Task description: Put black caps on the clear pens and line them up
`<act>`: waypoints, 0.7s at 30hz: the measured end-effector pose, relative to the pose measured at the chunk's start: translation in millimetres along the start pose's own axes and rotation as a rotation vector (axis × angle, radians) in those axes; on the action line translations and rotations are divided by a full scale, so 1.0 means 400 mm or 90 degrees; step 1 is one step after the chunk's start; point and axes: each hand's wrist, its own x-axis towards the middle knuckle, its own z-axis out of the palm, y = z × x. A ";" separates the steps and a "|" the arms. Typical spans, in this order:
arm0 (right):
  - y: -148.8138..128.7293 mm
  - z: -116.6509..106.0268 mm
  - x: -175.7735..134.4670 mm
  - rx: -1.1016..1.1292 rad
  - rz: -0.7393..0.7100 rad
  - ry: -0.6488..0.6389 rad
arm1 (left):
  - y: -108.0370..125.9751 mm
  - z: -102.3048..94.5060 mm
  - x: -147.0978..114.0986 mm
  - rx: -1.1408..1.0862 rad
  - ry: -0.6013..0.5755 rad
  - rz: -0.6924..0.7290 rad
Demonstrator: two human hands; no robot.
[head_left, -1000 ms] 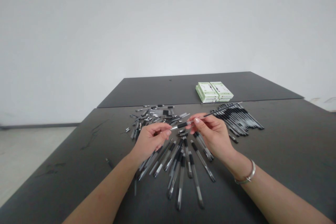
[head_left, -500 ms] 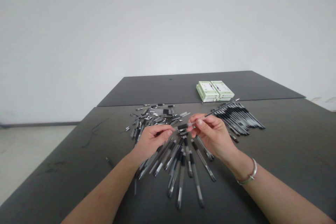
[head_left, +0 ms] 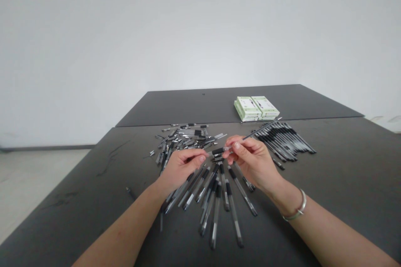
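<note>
Two hands hold a pen barrel [head_left: 218, 151] and a thin dark refill [head_left: 263, 129] end to end above the middle of the surface [head_left: 338, 183].
The left hand [head_left: 180, 169] pinches the barrel's left end between thumb and fingers; the right hand [head_left: 250, 158], a silver bracelet [head_left: 297, 212] at its wrist, pinches the refill beside the barrel's other end, where fingers hide whether the two join. The refill slants up toward the surface's far right corner. Beneath the hands, loose pens [head_left: 216, 204] fan toward the near edge; a jumbled pile of pen parts [head_left: 181, 137] lies toward the left edge, a row of pens [head_left: 282, 141] toward the right edge, and green-and-white boxes [head_left: 257, 108] nearer the far edge.
</note>
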 end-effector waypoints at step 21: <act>0.041 -0.026 0.021 -0.026 0.170 0.087 | -0.030 -0.003 0.026 0.115 -0.014 -0.063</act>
